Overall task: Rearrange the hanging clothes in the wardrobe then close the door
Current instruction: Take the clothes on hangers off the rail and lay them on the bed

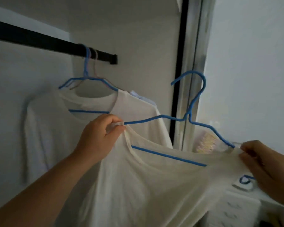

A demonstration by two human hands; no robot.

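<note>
We see a pale wall [252,63] on the right. Low against it sits a blurred pink and yellow object [205,143]. At the bottom right we make out a white surface [236,208] with faint dark marks.

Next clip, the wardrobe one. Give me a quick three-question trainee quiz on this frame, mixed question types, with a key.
1. True or false: the hook of the held blue hanger is on the black rail.
2. The left hand pinches: A) the rail B) the held shirt's shoulder at the hanger's end C) the door frame.
3. Fill in: the right hand grips the shirt's other ____.

Key: 1 false; 2 B; 3 shoulder.
</note>
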